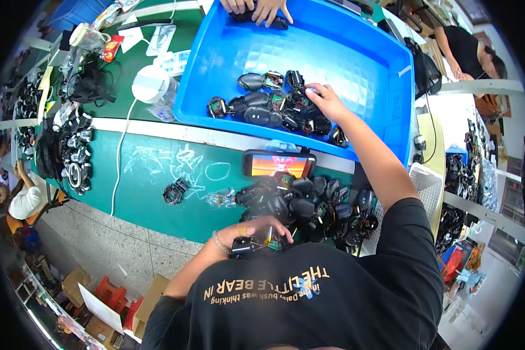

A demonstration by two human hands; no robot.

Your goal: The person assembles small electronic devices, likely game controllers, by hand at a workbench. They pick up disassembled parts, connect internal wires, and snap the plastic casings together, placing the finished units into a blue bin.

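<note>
My left hand (254,231) is closed around an opened black computer mouse (268,244), close to my body; a green circuit board and wires show in it. My right hand (328,102) reaches into a blue bin (184,105), fingers curled at a pile of black mice (265,114). What its fingertips pinch, if anything, is too small to make out. Several mice in the bin have bare circuit boards. On the table before me lies a heap of similar black mice (303,207), partly hidden by my left hand and body.
A phone (280,164) with a lit screen stands between heap and bin. Another person's hands (256,10) hold a black part at the bin's far side. On the green table (151,201) lie a loose black part (175,191), a white cable and a lidded jar (153,86).
</note>
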